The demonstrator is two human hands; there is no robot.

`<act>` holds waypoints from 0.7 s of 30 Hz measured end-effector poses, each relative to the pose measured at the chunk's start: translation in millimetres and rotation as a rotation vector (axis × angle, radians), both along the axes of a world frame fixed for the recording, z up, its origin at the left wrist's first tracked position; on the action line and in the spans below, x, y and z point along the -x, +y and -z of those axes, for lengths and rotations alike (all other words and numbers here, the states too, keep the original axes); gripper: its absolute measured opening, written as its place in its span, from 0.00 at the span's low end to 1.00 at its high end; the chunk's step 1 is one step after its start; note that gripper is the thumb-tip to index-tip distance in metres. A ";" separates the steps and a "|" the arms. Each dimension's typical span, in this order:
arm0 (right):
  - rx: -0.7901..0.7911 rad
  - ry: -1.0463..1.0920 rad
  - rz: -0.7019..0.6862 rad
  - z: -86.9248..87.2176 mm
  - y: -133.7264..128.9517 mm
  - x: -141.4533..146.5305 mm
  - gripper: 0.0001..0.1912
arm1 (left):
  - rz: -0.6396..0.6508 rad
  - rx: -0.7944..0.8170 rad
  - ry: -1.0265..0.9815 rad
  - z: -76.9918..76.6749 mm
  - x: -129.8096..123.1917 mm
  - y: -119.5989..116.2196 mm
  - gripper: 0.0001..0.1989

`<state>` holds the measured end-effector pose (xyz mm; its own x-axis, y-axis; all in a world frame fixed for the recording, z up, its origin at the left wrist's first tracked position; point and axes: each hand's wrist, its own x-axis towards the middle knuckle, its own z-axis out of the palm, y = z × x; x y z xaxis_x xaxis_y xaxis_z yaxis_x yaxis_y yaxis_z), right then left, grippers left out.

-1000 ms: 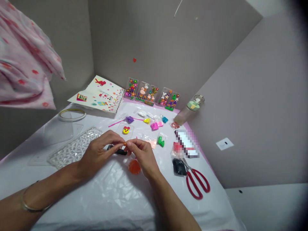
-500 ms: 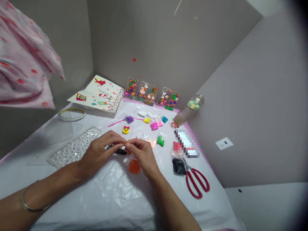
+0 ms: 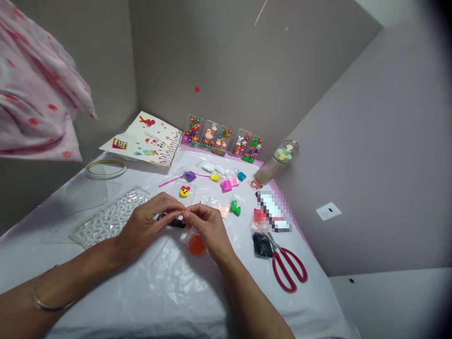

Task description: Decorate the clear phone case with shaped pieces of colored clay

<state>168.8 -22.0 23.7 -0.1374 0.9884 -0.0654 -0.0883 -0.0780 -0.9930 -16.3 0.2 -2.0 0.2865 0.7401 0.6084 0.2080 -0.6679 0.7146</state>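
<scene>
My left hand [image 3: 151,214] and my right hand [image 3: 206,226] meet fingertip to fingertip over the table. Both pinch a tiny bit of orange clay [image 3: 182,212], mostly covered by the fingers. Below my right hand sits a larger round lump of orange clay [image 3: 197,245] on clear wrapping. A black item [image 3: 174,221] lies partly hidden behind the fingers. Just beyond the hands, a yellow clay face with red on top [image 3: 184,191] rests on a clear piece.
Packets of coloured clay, such as purple [image 3: 189,175] and green [image 3: 236,207], are scattered behind. At right are red-handled scissors [image 3: 289,269], a black packet [image 3: 262,245] and a bottle [image 3: 273,165]. A textured clear tray [image 3: 109,216] lies left; decorated phone cases [image 3: 225,139] lean against the wall.
Almost nothing differs. Both hands keep their fingertips together in the same spot, and the view has shifted very slightly.
</scene>
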 end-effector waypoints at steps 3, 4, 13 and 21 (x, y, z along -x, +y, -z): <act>0.001 -0.007 0.005 0.2 0.2 0.2 0.09 | 0.000 -0.010 -0.006 -0.6 0.6 0.2 0.05; 0.003 -0.008 0.005 0.0 0.2 0.3 0.09 | 0.004 -0.017 -0.009 -0.5 0.9 0.3 0.05; 0.007 -0.011 -0.008 -1.5 -0.7 0.4 0.08 | 0.003 -0.007 -0.006 -1.9 0.4 -0.7 0.05; -0.027 -0.027 0.001 -1.5 -0.4 -0.5 0.11 | -0.002 -0.036 -0.020 -3.4 0.8 -0.8 0.06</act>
<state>169.3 -22.4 25.3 -0.1352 0.9899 -0.0426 -0.0613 -0.0513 -0.9968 -17.2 -0.7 1.3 0.2724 0.7184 0.6401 0.1949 -0.6927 0.6944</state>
